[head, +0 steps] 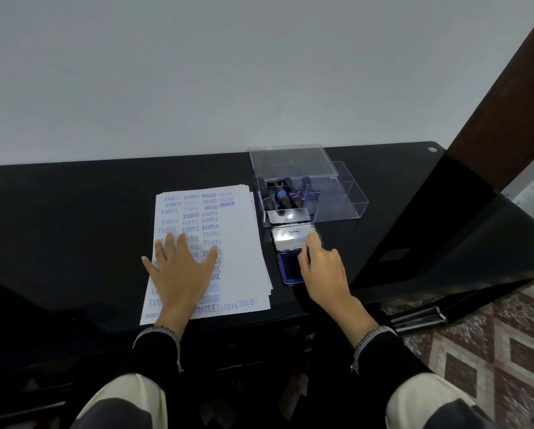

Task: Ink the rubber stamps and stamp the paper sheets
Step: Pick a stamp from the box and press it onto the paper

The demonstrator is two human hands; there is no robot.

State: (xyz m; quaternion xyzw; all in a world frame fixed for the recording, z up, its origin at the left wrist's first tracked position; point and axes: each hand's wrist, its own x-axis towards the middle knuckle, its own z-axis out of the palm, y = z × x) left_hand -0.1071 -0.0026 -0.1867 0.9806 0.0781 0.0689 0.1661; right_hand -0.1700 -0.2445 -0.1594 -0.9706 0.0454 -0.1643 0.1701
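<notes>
On the black table we list: a stack of paper sheets, its top sheet covered in blue stamp marks, our left hand flat and spread on it; an open ink pad just right of the sheets, our right hand curled over it, grip unclear; rubber stamps in a clear box behind the pad.
</notes>
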